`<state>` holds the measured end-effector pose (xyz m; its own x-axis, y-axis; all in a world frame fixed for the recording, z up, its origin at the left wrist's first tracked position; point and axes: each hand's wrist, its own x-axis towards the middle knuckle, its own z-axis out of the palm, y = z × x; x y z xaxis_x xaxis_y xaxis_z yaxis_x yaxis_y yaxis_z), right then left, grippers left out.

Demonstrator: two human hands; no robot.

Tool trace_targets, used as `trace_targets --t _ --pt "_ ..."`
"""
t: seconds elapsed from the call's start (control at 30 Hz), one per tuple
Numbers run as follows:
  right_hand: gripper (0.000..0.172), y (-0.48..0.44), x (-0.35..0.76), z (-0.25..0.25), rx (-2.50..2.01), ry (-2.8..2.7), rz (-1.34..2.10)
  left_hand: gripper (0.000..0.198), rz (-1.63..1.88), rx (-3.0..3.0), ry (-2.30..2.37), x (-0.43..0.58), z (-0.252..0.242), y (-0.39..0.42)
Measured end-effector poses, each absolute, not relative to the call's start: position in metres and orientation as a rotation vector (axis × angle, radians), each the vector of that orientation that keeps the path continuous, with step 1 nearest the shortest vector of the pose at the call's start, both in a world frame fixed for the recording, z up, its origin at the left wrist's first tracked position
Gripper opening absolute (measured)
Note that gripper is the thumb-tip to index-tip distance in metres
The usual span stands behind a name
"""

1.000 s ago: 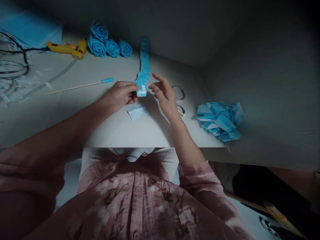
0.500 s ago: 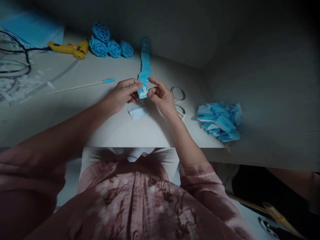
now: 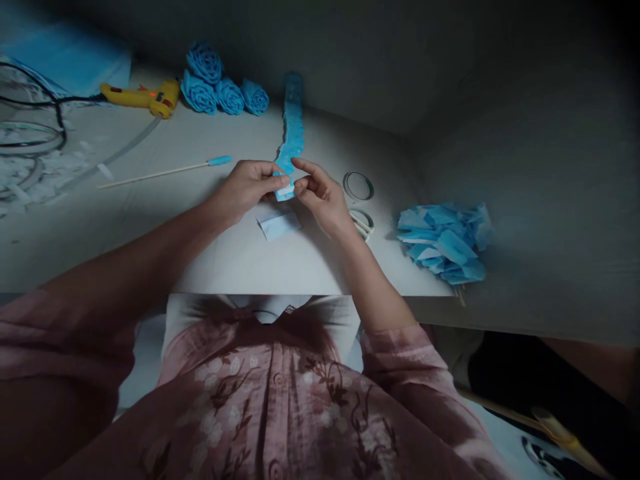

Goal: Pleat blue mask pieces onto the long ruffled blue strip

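My left hand [image 3: 245,187] pinches the near end of a long, pleated blue strip [image 3: 294,127], thumb on top. White patches show on that end beside the thumb. At the strip's right edge, my right hand [image 3: 323,199] has its thumb and a curled finger pinched together, with the index finger stretched above. The strip runs away from me toward the back of the table. Just below my hands lies a small pale-blue folded piece [image 3: 279,225]. Two tape rolls, an upper one [image 3: 371,188] and a lower one [image 3: 369,230], are beside my right wrist.
Several blue rolled roses [image 3: 230,97] sit at the back, near a yellow glue gun [image 3: 165,100] with a cord. A blue-tipped stick [image 3: 160,175] lies on the left. White scraps [image 3: 65,167] and blue sheets [image 3: 85,60] are farther left. A blue petalled bunch [image 3: 445,243] stands right.
My left thumb has shifted over the white patch at the strip's near end. My right index finger has come slightly lower and to the left. The view has shifted a little.
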<state>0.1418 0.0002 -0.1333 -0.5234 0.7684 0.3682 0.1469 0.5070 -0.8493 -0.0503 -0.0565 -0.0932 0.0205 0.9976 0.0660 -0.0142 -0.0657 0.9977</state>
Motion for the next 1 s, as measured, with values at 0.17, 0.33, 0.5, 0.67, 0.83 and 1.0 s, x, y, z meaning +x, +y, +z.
trace_targets --t 0.17,0.33,0.5,0.67,0.83,1.0 --pt "0.057 -0.001 0.138 -0.134 -0.766 -1.953 1.028 0.019 1.277 1.258 1.175 -0.048 -0.097 -0.056" --pt "0.059 0.005 0.137 -0.141 -0.732 -1.932 1.047 0.020 1.265 1.260 1.125 -0.047 -0.098 -0.056" --pt "0.063 0.008 0.140 -0.144 -0.718 -1.945 1.064 0.014 1.253 1.221 1.132 -0.049 -0.098 -0.054" --pt "0.061 0.008 0.138 -0.141 -0.731 -1.956 1.090 0.014 1.249 1.189 1.169 -0.048 -0.098 -0.054" --pt "0.055 0.008 0.137 -0.142 -0.743 -1.913 1.099 0.017 1.249 1.188 1.139 -0.050 -0.102 -0.052" --pt "0.057 0.010 0.140 -0.143 -0.759 -1.850 1.122 0.005 1.271 1.129 1.128 -0.051 -0.105 -0.050"
